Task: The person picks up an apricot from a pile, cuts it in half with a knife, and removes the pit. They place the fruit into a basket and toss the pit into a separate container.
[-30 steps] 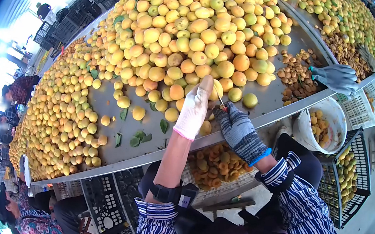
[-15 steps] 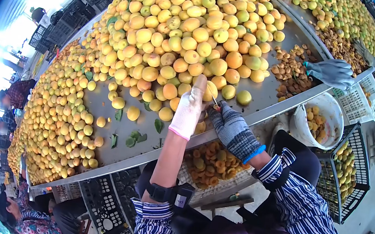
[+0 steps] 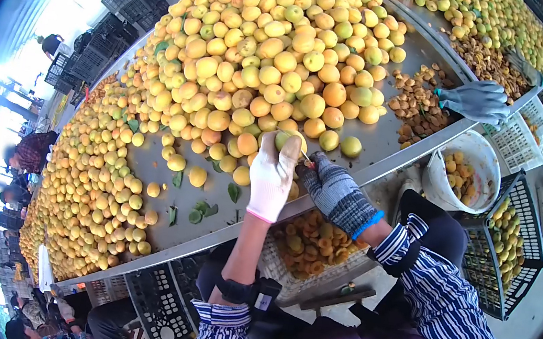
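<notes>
My left hand (image 3: pixel 272 178), in a white knit glove with a pink cuff, is closed around an apricot (image 3: pixel 282 139) at the table's near edge. Its fingers cover part of the fruit. My right hand (image 3: pixel 341 192), in a grey glove with a blue cuff, grips a small knife (image 3: pixel 306 158). Only its thin blade and a bit of red near the fingers show; the blade points at the apricot. Just beyond both hands rises a big heap of apricots (image 3: pixel 267 75) on the metal table (image 3: pixel 168 214). Below them stands a crate of halved apricots (image 3: pixel 316 248).
Apricot pits (image 3: pixel 423 104) are piled right of the heap, near a grey glove (image 3: pixel 475 101) on the rim. A white bucket (image 3: pixel 433 182) with fruit and a black crate (image 3: pixel 520 274) stand at right. Another black crate (image 3: pixel 162 303) is at left. Other people sit along the table.
The view has shifted slightly. My left hand has turned, so its fingers now cover more of the apricot. My right hand keeps the knife beside it. A person at lower left has moved lower in view.
</notes>
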`<action>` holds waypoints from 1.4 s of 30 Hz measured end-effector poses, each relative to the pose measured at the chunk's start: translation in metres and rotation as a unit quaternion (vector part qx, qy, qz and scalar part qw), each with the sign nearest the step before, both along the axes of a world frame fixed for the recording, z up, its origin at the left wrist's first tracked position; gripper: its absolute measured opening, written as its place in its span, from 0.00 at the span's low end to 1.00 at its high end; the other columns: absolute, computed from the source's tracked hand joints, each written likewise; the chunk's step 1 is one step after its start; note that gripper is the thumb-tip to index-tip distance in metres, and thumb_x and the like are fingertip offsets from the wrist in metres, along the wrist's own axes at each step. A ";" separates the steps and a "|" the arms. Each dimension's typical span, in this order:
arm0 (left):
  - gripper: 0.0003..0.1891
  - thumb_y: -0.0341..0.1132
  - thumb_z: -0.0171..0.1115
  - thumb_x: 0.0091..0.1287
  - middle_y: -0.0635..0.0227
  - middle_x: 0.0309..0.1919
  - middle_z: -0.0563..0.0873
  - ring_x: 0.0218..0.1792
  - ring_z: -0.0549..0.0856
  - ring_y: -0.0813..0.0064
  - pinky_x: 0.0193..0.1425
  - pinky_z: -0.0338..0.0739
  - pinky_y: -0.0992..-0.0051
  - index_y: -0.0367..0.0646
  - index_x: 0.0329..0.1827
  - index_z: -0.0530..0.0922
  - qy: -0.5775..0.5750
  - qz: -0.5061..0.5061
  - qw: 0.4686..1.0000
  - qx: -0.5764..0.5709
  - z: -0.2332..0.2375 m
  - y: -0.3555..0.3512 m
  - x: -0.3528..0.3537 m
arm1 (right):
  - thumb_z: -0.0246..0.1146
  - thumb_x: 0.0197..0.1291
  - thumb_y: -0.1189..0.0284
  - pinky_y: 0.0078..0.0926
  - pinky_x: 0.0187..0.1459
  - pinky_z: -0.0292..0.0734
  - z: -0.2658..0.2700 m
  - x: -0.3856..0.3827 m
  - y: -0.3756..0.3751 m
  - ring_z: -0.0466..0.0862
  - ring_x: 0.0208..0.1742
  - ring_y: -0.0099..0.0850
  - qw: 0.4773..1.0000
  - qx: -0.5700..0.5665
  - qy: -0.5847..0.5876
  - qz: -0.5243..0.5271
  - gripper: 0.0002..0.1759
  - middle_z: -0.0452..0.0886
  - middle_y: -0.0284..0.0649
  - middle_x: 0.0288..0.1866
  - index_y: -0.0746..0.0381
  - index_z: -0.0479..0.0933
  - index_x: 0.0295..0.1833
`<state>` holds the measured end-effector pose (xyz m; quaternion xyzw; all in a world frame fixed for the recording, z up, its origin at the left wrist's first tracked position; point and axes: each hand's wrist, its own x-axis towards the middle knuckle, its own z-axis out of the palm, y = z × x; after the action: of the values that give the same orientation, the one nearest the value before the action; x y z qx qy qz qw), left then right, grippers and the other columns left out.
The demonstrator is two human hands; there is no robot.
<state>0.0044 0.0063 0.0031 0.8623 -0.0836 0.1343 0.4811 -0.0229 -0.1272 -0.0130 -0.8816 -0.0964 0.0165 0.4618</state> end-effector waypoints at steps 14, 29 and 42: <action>0.18 0.46 0.50 0.70 0.51 0.26 0.80 0.28 0.81 0.56 0.35 0.75 0.66 0.39 0.51 0.68 -0.050 0.052 0.997 -0.020 -0.025 0.013 -0.003 | 0.56 0.65 0.63 0.37 0.37 0.76 0.017 0.006 -0.006 0.83 0.35 0.44 0.971 0.200 0.115 0.058 0.31 0.81 0.51 0.33 0.61 0.57 0.70; 0.21 0.46 0.55 0.68 0.49 0.32 0.81 0.32 0.82 0.56 0.37 0.76 0.66 0.36 0.50 0.66 -0.007 0.056 0.998 -0.030 0.007 -0.004 -0.007 | 0.56 0.62 0.63 0.42 0.32 0.77 0.025 0.006 0.000 0.82 0.28 0.48 0.999 -0.008 -0.009 0.045 0.37 0.80 0.52 0.27 0.60 0.49 0.73; 0.18 0.46 0.52 0.69 0.48 0.30 0.80 0.30 0.80 0.47 0.35 0.75 0.63 0.39 0.49 0.67 -0.036 0.058 0.995 -0.067 0.007 -0.013 -0.014 | 0.57 0.64 0.64 0.29 0.55 0.71 0.016 -0.001 -0.008 0.80 0.53 0.34 0.971 0.221 0.054 0.067 0.33 0.79 0.52 0.51 0.58 0.55 0.72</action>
<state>-0.0099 -0.0068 0.0103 0.8261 -0.0415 0.1985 0.5258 -0.0242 -0.1353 0.0031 -0.7470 -0.1316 0.0730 0.6476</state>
